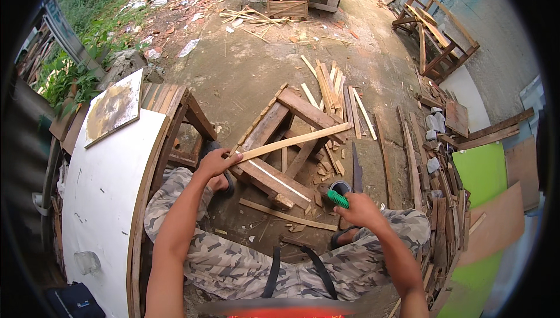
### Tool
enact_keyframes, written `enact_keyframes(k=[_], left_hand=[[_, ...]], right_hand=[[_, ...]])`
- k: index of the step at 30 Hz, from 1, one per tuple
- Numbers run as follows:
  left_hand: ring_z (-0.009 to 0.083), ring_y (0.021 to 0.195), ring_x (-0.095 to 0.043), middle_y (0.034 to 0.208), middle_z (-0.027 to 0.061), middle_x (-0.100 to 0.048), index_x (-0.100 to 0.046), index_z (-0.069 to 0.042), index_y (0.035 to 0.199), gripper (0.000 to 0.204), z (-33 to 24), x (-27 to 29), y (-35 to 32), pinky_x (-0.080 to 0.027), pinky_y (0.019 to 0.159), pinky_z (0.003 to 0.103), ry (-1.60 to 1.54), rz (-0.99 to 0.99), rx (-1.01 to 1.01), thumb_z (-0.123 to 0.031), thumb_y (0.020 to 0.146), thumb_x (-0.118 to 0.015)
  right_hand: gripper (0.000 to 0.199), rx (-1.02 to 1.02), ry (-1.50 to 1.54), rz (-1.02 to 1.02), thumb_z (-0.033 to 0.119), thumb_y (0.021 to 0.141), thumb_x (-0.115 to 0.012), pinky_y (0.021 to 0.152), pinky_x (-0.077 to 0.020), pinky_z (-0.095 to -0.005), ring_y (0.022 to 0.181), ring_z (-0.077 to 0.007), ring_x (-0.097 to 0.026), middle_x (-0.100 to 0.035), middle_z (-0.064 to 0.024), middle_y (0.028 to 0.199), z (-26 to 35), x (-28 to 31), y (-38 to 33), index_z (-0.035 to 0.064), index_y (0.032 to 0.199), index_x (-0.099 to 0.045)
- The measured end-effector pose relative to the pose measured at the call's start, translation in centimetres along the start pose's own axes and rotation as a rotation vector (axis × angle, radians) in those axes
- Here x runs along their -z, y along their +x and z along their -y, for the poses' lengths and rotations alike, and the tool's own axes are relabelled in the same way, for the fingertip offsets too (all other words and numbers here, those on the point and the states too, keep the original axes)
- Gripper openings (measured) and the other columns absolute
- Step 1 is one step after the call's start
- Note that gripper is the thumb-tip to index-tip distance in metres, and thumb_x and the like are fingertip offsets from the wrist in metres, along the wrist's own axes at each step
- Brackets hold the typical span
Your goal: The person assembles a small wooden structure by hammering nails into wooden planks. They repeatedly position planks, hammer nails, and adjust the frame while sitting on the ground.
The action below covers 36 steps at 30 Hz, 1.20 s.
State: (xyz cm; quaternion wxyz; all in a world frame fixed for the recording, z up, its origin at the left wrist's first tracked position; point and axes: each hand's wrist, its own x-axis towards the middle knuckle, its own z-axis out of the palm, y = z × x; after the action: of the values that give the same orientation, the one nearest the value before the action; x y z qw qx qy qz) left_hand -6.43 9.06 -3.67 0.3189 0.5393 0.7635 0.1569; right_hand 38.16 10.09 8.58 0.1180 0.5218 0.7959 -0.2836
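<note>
My left hand (216, 163) is closed on the near-left end of a pale wooden strip (297, 140). The strip lies slanted across a rough wooden frame (274, 181), running up to the right. A white line marks the frame's near board. Over my right knee, my right hand (363, 210) grips a green ribbed handle (338, 198). A dark tapered blade (357, 167) stretches ahead from this hand, so the tool looks like a handsaw. The join between handle and blade is hidden. A dark round container (339, 187) stands just beyond the handle.
Loose strips (331, 87) lie past the frame, with offcuts nearby. On my left is a white-topped table (108, 184) bearing a stained board (115, 108). Scrap wood (446, 224) is piled on my right. A wooden bench (434, 35) stands farther off.
</note>
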Motion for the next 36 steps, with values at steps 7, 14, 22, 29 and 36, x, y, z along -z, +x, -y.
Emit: enact_keyframes(k=[7,14,22,29,36], left_hand=[[0.0389,0.109,-0.067,0.116,0.0208,-0.071,-0.068,-0.007,0.127,0.066,-3.6,2.5,2.6,-0.052,0.094,0.044,0.390,0.123,-0.041,-0.056,0.083,-0.072],[0.0395,0.098,-0.068,0.104,0.0201,-0.072,-0.066,-0.004,0.124,0.055,-15.0,-3.6,4.5,-0.053,0.088,0.045,0.141,-0.058,-0.307,-0.046,0.089,-0.069],[0.0412,0.086,-0.070,0.087,0.0237,-0.071,-0.072,-0.002,0.097,0.074,-21.2,-10.5,7.4,-0.053,0.075,0.048,0.348,0.021,-0.156,-0.071,0.094,-0.044],[0.0410,0.068,-0.068,0.066,0.0209,-0.067,-0.071,-0.002,0.078,0.080,-20.4,-12.4,7.9,-0.052,0.063,0.050,0.485,-0.180,-0.186,-0.073,0.094,-0.040],[0.0387,0.061,-0.068,0.061,0.0202,-0.065,-0.071,-0.003,0.073,0.079,-19.8,-13.3,7.8,-0.051,0.055,0.048,0.575,-0.323,-0.235,-0.076,0.091,-0.047]], right_hand=[[0.040,-0.021,-0.079,0.021,0.039,0.084,-0.072,0.078,-0.0556,-0.0497,0.085,-0.0408,-0.070,-0.071,-0.0222,0.086,-4.1,-0.6,-1.7,-0.0001,0.094,-0.069],[0.038,-0.065,-0.084,0.082,0.037,0.084,-0.074,0.076,-0.0572,-0.0464,0.085,-0.0374,-0.072,-0.073,-0.0205,0.088,-6.7,0.1,-4.1,0.0003,0.094,-0.070],[0.036,-0.108,0.020,-0.068,0.034,0.083,-0.074,0.072,-0.0569,-0.0467,0.079,-0.0381,-0.072,-0.071,-0.0209,0.079,-8.8,0.4,-7.7,-0.0007,0.090,-0.068],[0.040,-0.118,0.075,-0.057,0.039,0.083,-0.076,0.067,-0.0559,-0.0473,0.074,-0.0397,-0.071,-0.069,-0.0208,0.075,-9.8,-0.5,-9.7,0.0004,0.088,-0.065],[0.039,-0.140,0.081,-0.079,0.038,0.083,-0.076,0.067,-0.0548,-0.0478,0.076,-0.0394,-0.070,-0.069,-0.0198,0.079,-10.5,-1.1,-10.2,0.0005,0.088,-0.065]])
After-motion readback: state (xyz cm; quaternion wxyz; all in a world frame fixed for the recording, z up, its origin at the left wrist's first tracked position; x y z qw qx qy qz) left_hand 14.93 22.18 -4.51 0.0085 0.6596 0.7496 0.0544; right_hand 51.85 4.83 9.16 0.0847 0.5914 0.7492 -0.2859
